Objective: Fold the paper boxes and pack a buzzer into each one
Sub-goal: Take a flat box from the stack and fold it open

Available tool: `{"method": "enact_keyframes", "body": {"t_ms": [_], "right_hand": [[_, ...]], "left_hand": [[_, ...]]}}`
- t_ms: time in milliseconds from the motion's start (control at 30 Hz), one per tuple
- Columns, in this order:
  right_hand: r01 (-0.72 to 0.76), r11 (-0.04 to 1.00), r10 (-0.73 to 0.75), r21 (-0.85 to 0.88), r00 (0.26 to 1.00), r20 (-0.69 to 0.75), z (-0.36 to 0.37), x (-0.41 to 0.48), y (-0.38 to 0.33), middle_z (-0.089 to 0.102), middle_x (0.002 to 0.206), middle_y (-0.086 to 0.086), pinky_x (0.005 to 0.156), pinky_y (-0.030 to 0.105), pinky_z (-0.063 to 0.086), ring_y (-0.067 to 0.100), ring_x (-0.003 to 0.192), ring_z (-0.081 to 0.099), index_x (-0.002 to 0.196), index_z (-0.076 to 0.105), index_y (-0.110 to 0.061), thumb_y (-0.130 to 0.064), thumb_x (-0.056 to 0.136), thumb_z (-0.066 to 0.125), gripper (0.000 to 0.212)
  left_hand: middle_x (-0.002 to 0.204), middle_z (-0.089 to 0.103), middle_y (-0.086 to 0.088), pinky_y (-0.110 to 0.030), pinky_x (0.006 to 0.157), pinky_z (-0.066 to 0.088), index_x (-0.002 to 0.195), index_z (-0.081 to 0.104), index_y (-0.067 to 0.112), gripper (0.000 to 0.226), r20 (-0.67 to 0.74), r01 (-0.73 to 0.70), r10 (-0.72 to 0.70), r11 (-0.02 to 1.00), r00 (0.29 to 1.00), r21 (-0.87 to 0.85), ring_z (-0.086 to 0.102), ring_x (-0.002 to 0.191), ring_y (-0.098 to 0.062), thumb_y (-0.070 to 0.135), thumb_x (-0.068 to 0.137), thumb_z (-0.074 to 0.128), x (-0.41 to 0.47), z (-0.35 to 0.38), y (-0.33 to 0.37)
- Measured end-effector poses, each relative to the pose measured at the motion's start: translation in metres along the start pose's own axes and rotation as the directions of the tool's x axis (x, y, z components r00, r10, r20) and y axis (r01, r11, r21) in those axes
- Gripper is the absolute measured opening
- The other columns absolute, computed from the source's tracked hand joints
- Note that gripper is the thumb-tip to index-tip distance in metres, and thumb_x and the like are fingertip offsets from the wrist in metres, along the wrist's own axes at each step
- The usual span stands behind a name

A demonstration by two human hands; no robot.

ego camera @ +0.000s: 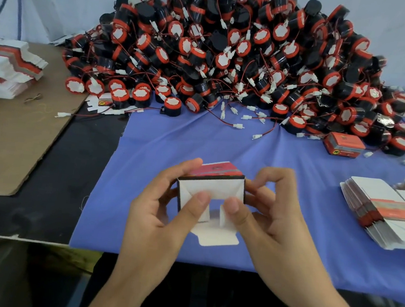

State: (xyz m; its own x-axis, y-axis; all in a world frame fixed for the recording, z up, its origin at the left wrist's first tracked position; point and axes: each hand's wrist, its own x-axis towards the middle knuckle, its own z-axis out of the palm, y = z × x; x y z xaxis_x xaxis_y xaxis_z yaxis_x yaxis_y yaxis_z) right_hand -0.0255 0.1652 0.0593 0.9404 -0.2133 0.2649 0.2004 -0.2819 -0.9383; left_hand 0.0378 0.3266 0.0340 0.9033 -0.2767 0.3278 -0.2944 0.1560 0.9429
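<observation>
1. I am watching the paper box being held up by both hands in front of the buzzer heap, well apart from it, over the near part of the blue cloth that the heap is sitting on.
2. The left hand is grasping the box's left side. Its fingers are curling round the red top edge, and its thumb is pressing on a white side flap.
3. The right hand is grasping the box's right side. Its thumb is pressing on the other side flap, just beside the left thumb.
4. The box's open end is facing me, away from the heap. Both side flaps are folding inward, and a white tuck flap is hanging below the thumbs.
5. The heap is sprawling across the far side of the cloth. Its buzzers are black with red rings and white faces, and thin red wires with white plugs are trailing out of it toward me.
6. A closed red box is lying at the heap's right front foot, just beside the outermost buzzers.
7. A stack of flat boxes is lying to the right of the heap, nearer me.
8. A second stack is resting to the left of the heap on a brown cardboard sheet.
</observation>
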Motion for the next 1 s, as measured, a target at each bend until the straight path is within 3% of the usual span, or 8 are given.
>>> {"method": "enact_keyframes", "body": {"t_ms": [100,167,233,333,433,533,800,1000], "right_hand": [[0.063,0.995,-0.05,-0.078,0.986,0.16,-0.007,-0.005,-0.002,0.064,0.097,-0.024,0.063,0.012,0.043,0.004,0.067,0.054,0.103,0.055,-0.035,-0.064,0.098,0.05,0.03],[0.025,0.993,0.004,-0.115,0.969,0.248,-0.012,-0.007,-0.001,0.065,0.119,-0.022,0.074,0.014,0.049,0.007,0.082,0.066,0.115,0.057,-0.036,-0.071,0.087,0.061,0.045],[0.0,0.994,0.023,-0.113,0.979,0.204,-0.012,-0.008,-0.001,0.065,0.128,-0.017,0.084,0.024,0.055,0.017,0.096,0.071,0.115,0.059,-0.036,-0.067,0.079,0.074,0.05],[0.024,0.995,-0.03,0.095,0.998,0.056,-0.002,-0.008,0.001,0.07,0.111,-0.009,0.082,0.024,0.057,0.013,0.093,0.069,0.105,0.061,-0.021,-0.038,0.086,0.077,0.031],[-0.011,0.949,0.016,0.316,1.0,-0.013,0.007,-0.008,-0.001,0.068,0.111,0.011,0.08,0.028,0.056,0.018,0.094,0.066,0.119,0.052,-0.025,-0.021,0.089,0.076,0.038],[-0.035,0.898,0.084,0.439,0.992,-0.094,0.012,-0.008,-0.002,0.072,0.117,0.01,0.082,0.025,0.057,0.017,0.099,0.07,0.13,0.053,-0.037,-0.003,0.084,0.072,0.06],[-0.027,0.88,0.134,0.475,0.972,-0.191,0.029,-0.009,-0.009,0.074,0.112,0.006,0.082,0.026,0.058,0.022,0.106,0.072,0.119,0.067,-0.025,0.007,0.078,0.07,0.052],[-0.075,0.878,0.215,0.473,0.944,-0.249,0.033,-0.008,-0.012,0.076,0.103,0.003,0.076,0.023,0.058,0.019,0.094,0.075,0.106,0.072,-0.033,0.022,0.082,0.065,0.061]], "left_hand": [[0.118,0.074,0.001,-0.035,0.09,0.06,0.126,0.071,0.034,0.044,-0.072,0.063,-0.07,0.993,0.995,-0.099,0.07,0.11,-0.021,0.036,0.083,0.077,0.001,0.0,-0.003],[0.117,0.075,0.003,-0.032,0.086,0.06,0.126,0.071,0.034,0.044,-0.086,0.068,-0.078,0.991,0.993,-0.112,0.071,0.107,-0.018,0.036,0.082,0.078,0.002,-0.001,-0.002],[0.116,0.075,0.004,-0.039,0.085,0.062,0.124,0.072,0.034,0.043,-0.082,0.065,-0.073,0.993,0.994,-0.096,0.071,0.101,-0.02,0.037,0.082,0.077,0.002,0.001,0.0],[0.119,0.074,0.002,-0.064,0.092,0.055,0.122,0.071,0.036,0.036,-0.049,0.039,-0.042,0.998,0.998,-0.042,0.067,0.1,-0.035,0.045,0.087,0.074,-0.003,0.008,0.005],[0.132,0.068,0.002,-0.063,0.093,0.054,0.123,0.07,0.037,0.04,-0.005,-0.029,0.029,0.999,1.0,-0.035,0.066,0.116,-0.028,0.063,0.093,0.062,-0.007,0.014,0.011],[0.134,0.063,-0.003,-0.061,0.096,0.053,0.125,0.068,0.029,0.031,0.019,-0.174,0.173,0.984,0.985,0.04,0.056,0.13,-0.039,0.04,0.096,0.068,-0.01,0.021,0.009],[0.122,0.065,-0.006,-0.037,0.093,0.057,0.113,0.069,0.019,0.04,-0.184,-0.243,0.229,0.968,0.956,-0.057,0.061,0.124,-0.032,-0.01,0.092,0.054,-0.017,0.039,-0.001],[0.111,0.067,-0.005,-0.062,0.073,0.056,0.101,0.069,0.021,0.042,-0.228,-0.295,0.291,0.955,0.929,0.018,0.064,0.111,-0.039,-0.016,0.087,0.055,-0.019,0.046,-0.002]]}}
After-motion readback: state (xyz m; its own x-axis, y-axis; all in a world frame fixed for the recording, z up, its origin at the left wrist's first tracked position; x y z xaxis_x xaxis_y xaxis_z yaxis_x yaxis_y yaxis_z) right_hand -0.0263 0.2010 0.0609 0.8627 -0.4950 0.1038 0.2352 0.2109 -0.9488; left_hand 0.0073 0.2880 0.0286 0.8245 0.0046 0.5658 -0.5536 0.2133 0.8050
